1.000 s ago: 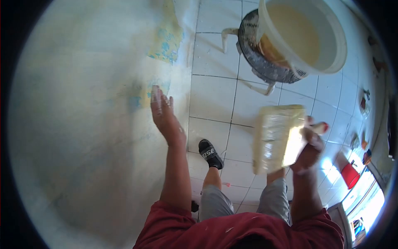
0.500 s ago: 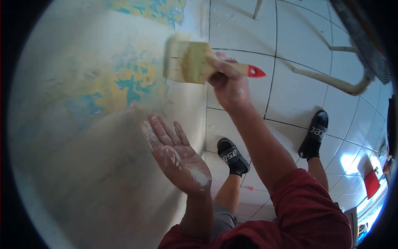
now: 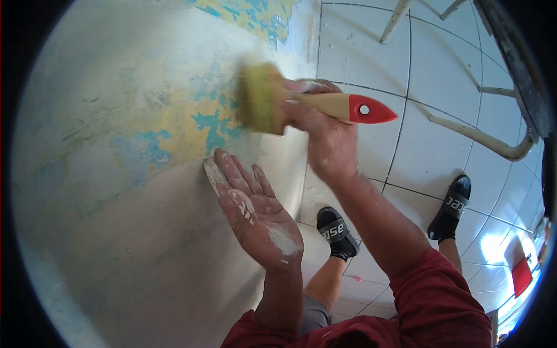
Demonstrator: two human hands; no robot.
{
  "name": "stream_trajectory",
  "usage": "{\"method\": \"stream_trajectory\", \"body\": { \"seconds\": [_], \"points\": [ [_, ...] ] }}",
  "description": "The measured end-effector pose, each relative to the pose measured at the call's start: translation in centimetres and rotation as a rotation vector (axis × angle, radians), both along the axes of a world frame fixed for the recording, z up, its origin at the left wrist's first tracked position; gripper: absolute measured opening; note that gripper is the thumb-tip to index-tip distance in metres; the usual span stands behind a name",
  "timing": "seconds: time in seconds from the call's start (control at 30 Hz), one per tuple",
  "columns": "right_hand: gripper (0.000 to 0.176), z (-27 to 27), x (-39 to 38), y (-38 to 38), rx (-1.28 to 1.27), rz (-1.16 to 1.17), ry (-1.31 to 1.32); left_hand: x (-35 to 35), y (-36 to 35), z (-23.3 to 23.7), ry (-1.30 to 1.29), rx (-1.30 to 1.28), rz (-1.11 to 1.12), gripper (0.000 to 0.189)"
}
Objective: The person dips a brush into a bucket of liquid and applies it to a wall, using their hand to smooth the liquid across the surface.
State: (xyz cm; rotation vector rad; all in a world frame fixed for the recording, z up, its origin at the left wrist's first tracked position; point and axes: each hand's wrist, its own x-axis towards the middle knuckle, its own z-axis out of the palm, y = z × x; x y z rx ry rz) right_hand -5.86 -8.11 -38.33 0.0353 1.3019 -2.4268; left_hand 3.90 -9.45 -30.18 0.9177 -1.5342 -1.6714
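Observation:
A wide flat paintbrush (image 3: 264, 98) with a pale wooden handle and red tip is held in my right hand (image 3: 326, 130), fingers closed round the handle. Its blurred bristles point left, at the wall (image 3: 127, 220), over a patch of peeling yellow and turquoise paint (image 3: 217, 124). Below the brush, my left hand (image 3: 258, 214) is open, palm facing up and fingers stretched out, with nothing in it. White smears cover its thumb, fingers and the heel of the palm. Its fingertips overlap the lower edge of the peeling patch in this view.
White floor tiles (image 3: 429, 139) run along the wall's foot. A metal frame with pale tubular legs (image 3: 481, 136) stands at the upper right. My feet in black slides (image 3: 336, 232) are below my arms. A red object (image 3: 522, 276) lies at the far right.
The brush has tilted, its handle now pointing more toward the camera, and its bristles are more blurred. The whole view has shifted, so wall and floor appear further right and slightly lower. My left hand stays open.

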Motion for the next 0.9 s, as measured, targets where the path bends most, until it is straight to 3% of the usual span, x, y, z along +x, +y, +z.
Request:
{"method": "stream_trajectory", "body": {
  "seconds": [0.1, 0.13, 0.3, 0.37, 0.47, 0.53, 0.57, 0.67, 0.77, 0.83, 0.9],
  "points": [
    [0.034, 6.3, -2.1, 0.5, 0.101, -0.154, 0.681, 0.5, 0.4, 0.7, 0.057, -0.057, -0.028, 0.063],
    [0.034, 6.3, -2.1, 0.6, 0.099, -0.155, 0.686, 0.8, 0.4, 0.7, 0.08, -0.045, -0.028, 0.063],
    [0.03, 2.9, -1.7, 0.3, -0.371, 0.04, -0.031, 1.4, 0.7, 0.5, 0.112, -0.077, -0.042, 0.064],
    [0.026, -3.3, -0.5, -0.1, -0.271, 0.064, -0.291, 1.4, 0.6, 0.2, 0.094, -0.055, -0.04, 0.064],
    [0.025, -11.7, 1.1, 0.6, 0.046, -0.017, -0.315, 0.7, -0.5, -0.1, 0.106, -0.095, -0.129, 0.064],
    [0.026, -11.1, 1.3, 1.6, 0.041, 0.033, -0.328, 0.1, -0.5, 0.5, 0.082, -0.1, -0.11, 0.064],
    [0.027, -10.4, 1.4, 1.8, 0.035, 0.085, -0.341, -0.2, -0.4, 1.0, 0.058, -0.106, -0.089, 0.064],
    [0.028, -0.4, -0.4, 0.6, -0.036, 0.091, -0.146, -0.3, 0.5, 2.4, 0.085, -0.021, 0.025, 0.065],
    [0.016, 11.0, -2.2, 0.7, -0.04, 0.005, 0.363, 0.2, 1.1, 4.5, 0.127, 0.049, -0.004, 0.064],
    [0.016, 16.0, -2.9, 0.7, -0.116, -0.066, 0.32, 0.7, 1.2, 5.3, 0.096, 0.062, 0.014, 0.064],
    [0.025, 18.4, -3.9, 0.7, -0.043, -0.249, 0.79, 1.1, 1.2, 5.7, 0.097, 0.092, 0.04, 0.063]
  ]
}}
